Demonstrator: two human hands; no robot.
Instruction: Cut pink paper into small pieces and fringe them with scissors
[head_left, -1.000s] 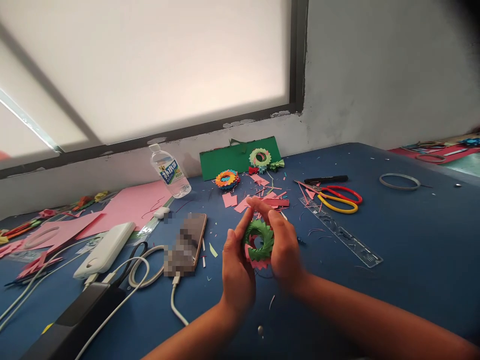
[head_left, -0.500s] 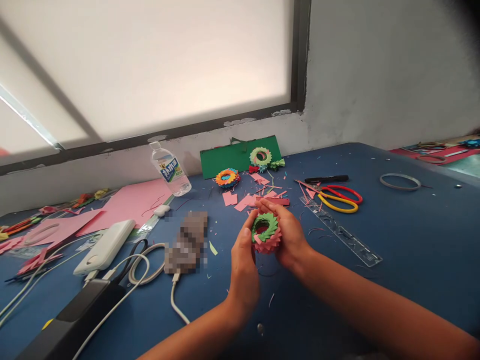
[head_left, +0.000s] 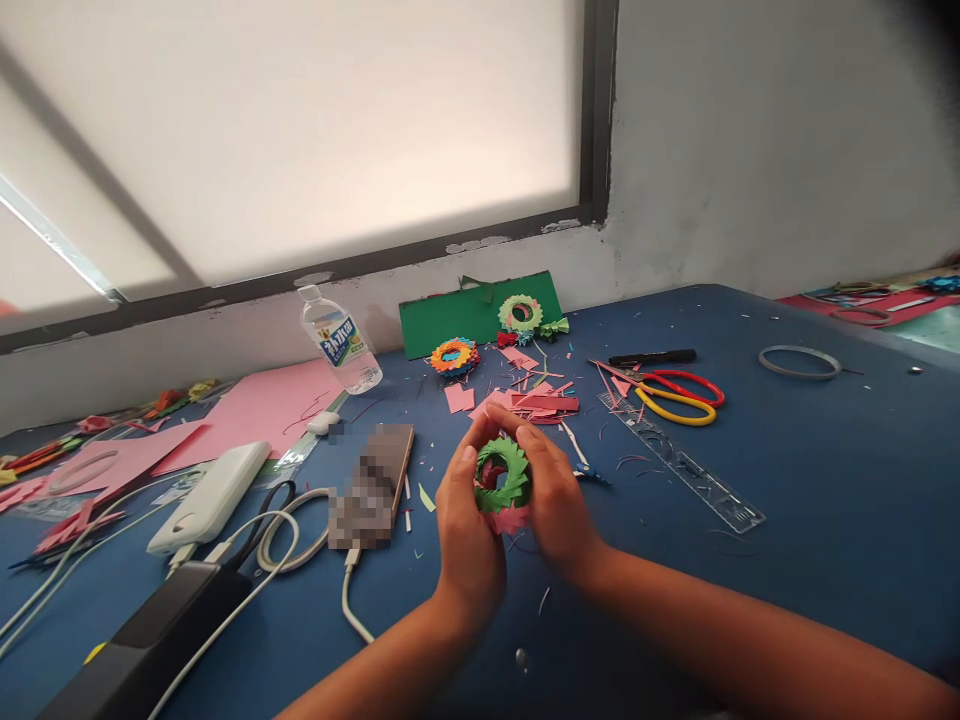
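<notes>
Just below the center of the frame, the left hand and right hand are cupped around a green-and-pink paper ring, holding it between their palms. Left of center lies a phone; toward the right, a clear ruler with scissors just beyond it. Farther back come pink paper scraps, a multicolored ring and a green board.

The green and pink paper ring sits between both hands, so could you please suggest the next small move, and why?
Perhaps press both palms gently and evenly inward around the paper ring: the left hand and right hand cup it from opposite sides, and its pointed folds circle an open centre, so lopsided pressure might skew it.
</notes>
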